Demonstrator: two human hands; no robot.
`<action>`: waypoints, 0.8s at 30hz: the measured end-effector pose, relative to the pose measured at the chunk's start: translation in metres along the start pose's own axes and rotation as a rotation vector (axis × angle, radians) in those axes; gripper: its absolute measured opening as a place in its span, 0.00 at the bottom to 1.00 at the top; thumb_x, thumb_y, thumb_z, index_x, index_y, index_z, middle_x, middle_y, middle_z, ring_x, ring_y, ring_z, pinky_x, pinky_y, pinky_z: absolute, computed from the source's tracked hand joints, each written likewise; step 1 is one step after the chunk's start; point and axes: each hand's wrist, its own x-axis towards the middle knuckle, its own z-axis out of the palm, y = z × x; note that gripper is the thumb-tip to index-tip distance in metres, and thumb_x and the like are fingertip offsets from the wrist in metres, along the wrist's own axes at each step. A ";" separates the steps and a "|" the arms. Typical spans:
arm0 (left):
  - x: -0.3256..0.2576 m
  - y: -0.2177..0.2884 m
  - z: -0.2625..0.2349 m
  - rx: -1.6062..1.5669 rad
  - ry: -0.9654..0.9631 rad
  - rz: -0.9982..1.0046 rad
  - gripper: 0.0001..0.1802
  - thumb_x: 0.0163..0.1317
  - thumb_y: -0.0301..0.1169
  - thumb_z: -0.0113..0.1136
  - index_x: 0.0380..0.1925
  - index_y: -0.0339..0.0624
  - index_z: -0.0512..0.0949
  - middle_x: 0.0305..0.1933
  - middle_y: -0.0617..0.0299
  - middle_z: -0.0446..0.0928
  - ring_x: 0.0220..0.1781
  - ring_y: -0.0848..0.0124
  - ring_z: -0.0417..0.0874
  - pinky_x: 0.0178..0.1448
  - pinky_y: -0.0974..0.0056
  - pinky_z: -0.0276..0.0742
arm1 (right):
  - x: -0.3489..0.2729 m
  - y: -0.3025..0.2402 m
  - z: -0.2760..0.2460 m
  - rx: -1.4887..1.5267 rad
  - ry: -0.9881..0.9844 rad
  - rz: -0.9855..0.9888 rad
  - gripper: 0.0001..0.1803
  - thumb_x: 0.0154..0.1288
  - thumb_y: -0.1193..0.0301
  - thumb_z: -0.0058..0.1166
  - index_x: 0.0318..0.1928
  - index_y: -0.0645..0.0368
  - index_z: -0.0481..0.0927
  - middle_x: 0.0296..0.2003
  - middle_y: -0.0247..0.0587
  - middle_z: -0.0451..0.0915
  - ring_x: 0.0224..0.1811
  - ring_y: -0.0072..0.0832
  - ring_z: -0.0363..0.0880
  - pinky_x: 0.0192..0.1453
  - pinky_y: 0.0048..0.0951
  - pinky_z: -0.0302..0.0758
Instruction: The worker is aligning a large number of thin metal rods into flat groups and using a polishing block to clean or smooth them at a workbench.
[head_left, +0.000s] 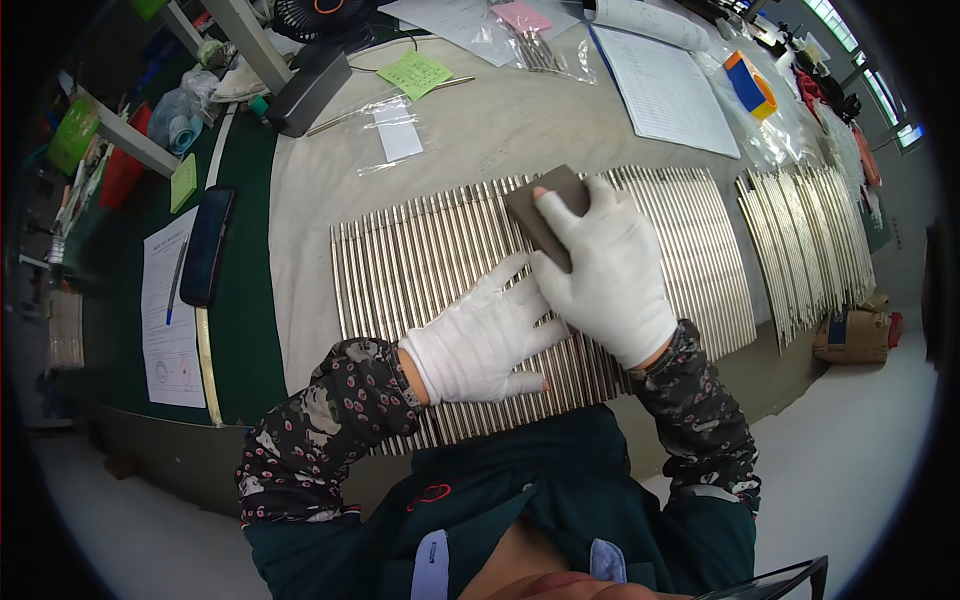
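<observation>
A wide row of thin shiny metal rods lies side by side on the cloth-covered table. My left hand, in a white glove with bare fingertips, rests flat across the middle of the rods, its fingers spread. Just beyond it, my gloved right hand grips a dark grey-brown rectangular block, which lies on the upper part of the rods. The block's right edge is hidden under that hand. What the block is made of I cannot make out.
More metal rods lie in a separate bundle at the right. Behind the row are a notebook, a tape roll, green sticky notes and a small fan. A phone and a printed sheet with a pen lie at left.
</observation>
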 end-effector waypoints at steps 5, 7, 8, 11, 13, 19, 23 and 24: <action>0.001 0.003 -0.002 -0.019 0.043 0.025 0.36 0.49 0.48 0.63 0.57 0.43 0.67 0.65 0.44 0.60 0.69 0.50 0.58 0.71 0.42 0.49 | -0.009 0.041 -0.016 -0.107 0.063 0.131 0.24 0.49 0.62 0.59 0.48 0.57 0.80 0.36 0.54 0.74 0.41 0.42 0.75 0.43 0.38 0.74; 0.002 0.002 -0.003 -0.023 0.040 0.014 0.37 0.49 0.48 0.63 0.58 0.43 0.67 0.66 0.44 0.59 0.70 0.49 0.57 0.71 0.42 0.48 | -0.023 0.056 -0.026 0.033 0.163 0.168 0.26 0.48 0.65 0.59 0.50 0.59 0.78 0.45 0.57 0.74 0.46 0.46 0.74 0.51 0.40 0.72; 0.002 0.002 -0.004 -0.020 0.014 0.014 0.37 0.49 0.48 0.63 0.58 0.43 0.66 0.67 0.44 0.58 0.71 0.49 0.56 0.71 0.42 0.48 | -0.035 0.062 -0.031 0.057 0.180 0.209 0.26 0.48 0.66 0.59 0.51 0.59 0.78 0.47 0.57 0.73 0.48 0.46 0.73 0.53 0.40 0.71; 0.004 0.003 -0.006 -0.012 -0.026 0.030 0.40 0.49 0.49 0.64 0.60 0.44 0.64 0.68 0.43 0.56 0.71 0.49 0.56 0.71 0.41 0.47 | -0.077 0.088 -0.037 0.101 0.250 0.345 0.28 0.49 0.68 0.58 0.54 0.58 0.77 0.52 0.57 0.71 0.53 0.46 0.70 0.58 0.39 0.68; 0.007 0.007 -0.009 -0.003 -0.097 -0.010 0.42 0.50 0.51 0.63 0.62 0.46 0.62 0.69 0.43 0.55 0.71 0.49 0.56 0.71 0.39 0.46 | -0.103 0.107 -0.035 0.134 0.253 0.367 0.30 0.50 0.69 0.58 0.57 0.57 0.74 0.53 0.57 0.70 0.53 0.46 0.69 0.59 0.40 0.67; 0.067 0.025 0.000 -0.050 -0.096 0.195 0.40 0.52 0.53 0.61 0.62 0.46 0.63 0.70 0.46 0.54 0.72 0.52 0.54 0.72 0.41 0.46 | -0.152 0.130 -0.036 0.165 0.354 0.539 0.32 0.51 0.71 0.56 0.61 0.54 0.70 0.57 0.56 0.67 0.56 0.46 0.68 0.61 0.41 0.66; 0.106 0.028 0.020 -0.053 -0.028 0.279 0.37 0.53 0.53 0.60 0.58 0.44 0.68 0.69 0.46 0.56 0.72 0.53 0.54 0.71 0.43 0.48 | -0.158 0.135 -0.040 0.164 0.355 0.564 0.33 0.50 0.71 0.56 0.61 0.55 0.70 0.57 0.56 0.67 0.57 0.46 0.68 0.61 0.41 0.66; 0.110 0.027 0.025 -0.057 -0.033 0.280 0.37 0.53 0.53 0.59 0.58 0.43 0.68 0.69 0.46 0.56 0.72 0.53 0.55 0.71 0.43 0.48 | -0.161 0.138 -0.039 0.174 0.353 0.574 0.33 0.49 0.72 0.56 0.61 0.55 0.70 0.57 0.55 0.67 0.57 0.45 0.68 0.61 0.41 0.67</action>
